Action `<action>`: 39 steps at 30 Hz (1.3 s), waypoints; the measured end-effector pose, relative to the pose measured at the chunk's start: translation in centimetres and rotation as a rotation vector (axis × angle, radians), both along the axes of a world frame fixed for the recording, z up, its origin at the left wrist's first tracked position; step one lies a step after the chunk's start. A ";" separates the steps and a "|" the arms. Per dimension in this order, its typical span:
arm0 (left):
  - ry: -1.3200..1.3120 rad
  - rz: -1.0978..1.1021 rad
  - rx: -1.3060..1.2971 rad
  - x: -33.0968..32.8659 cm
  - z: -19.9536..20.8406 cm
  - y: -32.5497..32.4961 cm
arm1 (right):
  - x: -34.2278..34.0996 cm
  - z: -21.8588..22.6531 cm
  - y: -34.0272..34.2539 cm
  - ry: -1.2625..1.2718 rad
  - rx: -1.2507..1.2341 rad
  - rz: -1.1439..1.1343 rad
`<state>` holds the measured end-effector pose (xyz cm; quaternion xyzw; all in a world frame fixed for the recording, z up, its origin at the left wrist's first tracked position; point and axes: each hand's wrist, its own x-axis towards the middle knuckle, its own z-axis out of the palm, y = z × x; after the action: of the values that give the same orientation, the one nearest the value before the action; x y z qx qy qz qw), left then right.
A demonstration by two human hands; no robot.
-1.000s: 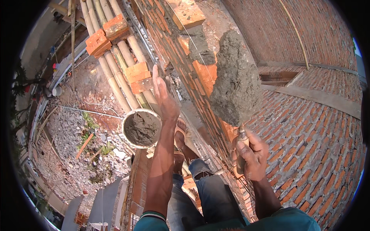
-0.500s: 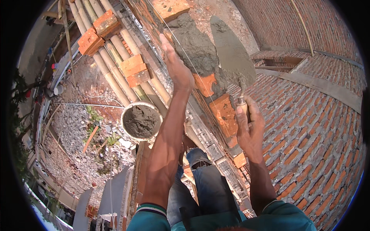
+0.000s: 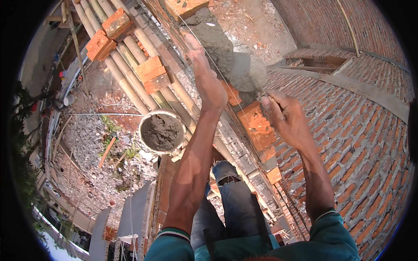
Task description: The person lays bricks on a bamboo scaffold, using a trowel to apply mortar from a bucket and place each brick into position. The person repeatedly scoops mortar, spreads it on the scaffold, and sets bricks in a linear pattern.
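Observation:
My right hand [image 3: 287, 117] is closed round a trowel, whose handle it mostly hides. The mortar-smeared blade [image 3: 249, 69] lies tilted against the right side of a thick bed of wet grey mortar [image 3: 211, 43] on top of a brick wall. On the opposite side of that bed, my left hand [image 3: 208, 82] is held flat and edge-on with fingers stretched, holding nothing, close by the mortar; whether it touches is unclear. A taut white string [image 3: 209, 56] runs along the wall past this hand. Bare orange bricks [image 3: 257, 124] show nearer me in the course.
A round bucket of mortar [image 3: 182, 141] stands left of my left forearm. Loose bricks [image 3: 152, 74] rest on bamboo poles [image 3: 126, 85] at the left, above rubble-covered ground [image 3: 87, 152]. Another brick [image 3: 187, 6] lies at the wall's far end. A large brick wall [image 3: 348, 152] fills the right.
The trowel blade has swung left and tilted against the mortar's side. My right hand has moved farther away with it. My left hand has shifted slightly right, still flat.

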<state>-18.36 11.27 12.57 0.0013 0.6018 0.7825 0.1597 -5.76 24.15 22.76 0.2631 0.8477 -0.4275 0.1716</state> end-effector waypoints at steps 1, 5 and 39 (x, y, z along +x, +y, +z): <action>0.023 -0.028 -0.150 -0.1 0.2 -0.3 | -0.3 -0.1 0.3 0.023 -0.012 0.026; -0.041 -0.066 0.205 -1.1 0.2 -0.8 | -0.8 1.0 0.9 -0.152 -0.347 -0.196; 0.169 0.025 0.081 -0.6 -1.1 1.0 | 4.5 0.3 -0.6 0.424 0.810 0.289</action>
<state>-18.94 12.25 11.50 0.0664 0.5808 0.8053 0.0982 -1.25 23.58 23.05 0.0951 0.9903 -0.0790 -0.0635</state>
